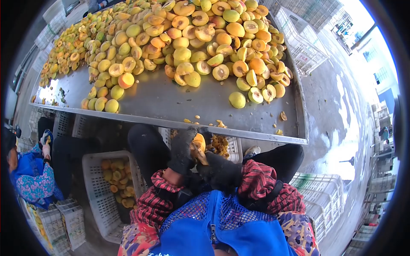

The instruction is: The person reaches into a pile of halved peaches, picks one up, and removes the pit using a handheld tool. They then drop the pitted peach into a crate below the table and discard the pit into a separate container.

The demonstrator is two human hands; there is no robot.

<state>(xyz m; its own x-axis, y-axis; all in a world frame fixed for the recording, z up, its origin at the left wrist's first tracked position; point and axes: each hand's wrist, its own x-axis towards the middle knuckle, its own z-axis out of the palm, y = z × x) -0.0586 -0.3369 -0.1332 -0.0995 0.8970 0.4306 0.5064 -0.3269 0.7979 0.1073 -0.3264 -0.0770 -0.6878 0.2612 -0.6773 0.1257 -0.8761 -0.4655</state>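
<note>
My left hand (183,147), in a dark, soiled glove, is closed around a yellow peach half (198,141) just below the table's front edge. My right hand (218,168), gloved in black, is closed beside it, lower down. From its fingers a narrow tan tool (201,158) points up to the peach; its tip is hidden. Under both hands, between my knees, stands a white crate (234,149) holding orange-brown scraps (218,146). Ahead, the metal table (171,100) bears a large heap of halved peaches (179,55), many with the cut face showing.
A raised rim (213,129) runs along the table front. To my left, a white crate (96,187) contains peach halves (121,181). A co-worker (36,170) sits farther left. Stacked crates (320,196) stand at right, another crate (301,47) beyond the table, by wet floor (337,123).
</note>
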